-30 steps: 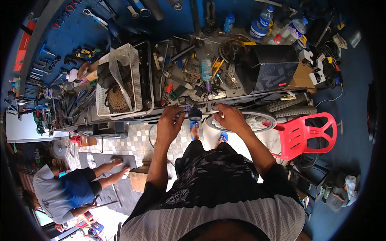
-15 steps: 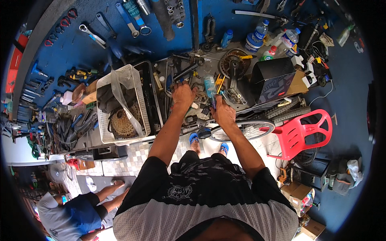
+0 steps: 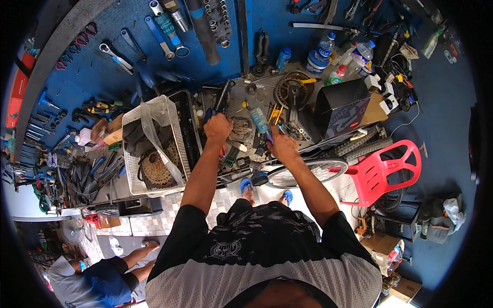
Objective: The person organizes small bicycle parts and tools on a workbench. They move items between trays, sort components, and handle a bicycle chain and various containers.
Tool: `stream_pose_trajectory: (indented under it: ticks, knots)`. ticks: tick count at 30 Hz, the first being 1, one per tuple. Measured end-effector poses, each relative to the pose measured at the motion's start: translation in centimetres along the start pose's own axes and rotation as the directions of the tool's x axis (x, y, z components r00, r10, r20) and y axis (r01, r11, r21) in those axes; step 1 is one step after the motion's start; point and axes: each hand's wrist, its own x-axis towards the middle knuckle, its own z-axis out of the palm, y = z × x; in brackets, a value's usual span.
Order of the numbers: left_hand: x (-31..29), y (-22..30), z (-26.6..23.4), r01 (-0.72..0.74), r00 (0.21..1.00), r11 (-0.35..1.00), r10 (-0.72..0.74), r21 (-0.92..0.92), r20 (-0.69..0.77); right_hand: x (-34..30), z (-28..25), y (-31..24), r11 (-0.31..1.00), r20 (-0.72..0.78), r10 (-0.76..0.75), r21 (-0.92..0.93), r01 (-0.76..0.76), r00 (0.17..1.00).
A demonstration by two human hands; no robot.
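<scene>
My left hand (image 3: 219, 128) is on the workbench, its fingers curled down over a pile of hand tools. A long dark tool (image 3: 224, 96) sticks out beyond its fingertips; what the fingers grip is hidden. My right hand (image 3: 283, 147) is closed at the bench's front edge, thumb and forefinger about a small purple piece I cannot name. Touching that piece is a tilted clear bottle (image 3: 260, 121) with a bluish tint. Between my hands lie a greyish metal part (image 3: 240, 130) and a green-and-white box (image 3: 231, 155). A yellow tool (image 3: 277, 114) lies beyond my right hand.
A white plastic basket (image 3: 134, 177) with a cassette and a plastic bag stands on the left. A crankset (image 3: 294, 92), a black box (image 3: 341, 110) and water bottles (image 3: 319, 57) are at the back right. A wheel (image 3: 308, 173) and red chair (image 3: 386, 168) stand below. Someone sits lower left.
My left hand has moved left, and the long dark tool has shifted left and turned more upright. The clear bottle now tilts more. My right hand stays near its place. The view has shifted slightly.
</scene>
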Motion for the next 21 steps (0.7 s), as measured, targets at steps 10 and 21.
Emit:
stream_pose_trajectory:
  ticks: [10,21]
  knots:
    - [0.0,0.0,0.5,0.025,0.999,0.999,-0.026,-0.028,-0.037,-0.1,-2.5,-1.2,0.985,-0.198,-0.075,0.14,0.104,0.977]
    - [1.3,0.6,1.2,0.013,0.995,0.999,-0.016,-0.031,-0.098,0.8,-5.2,-1.3,0.971,-0.323,-0.105,0.172,0.167,0.94]
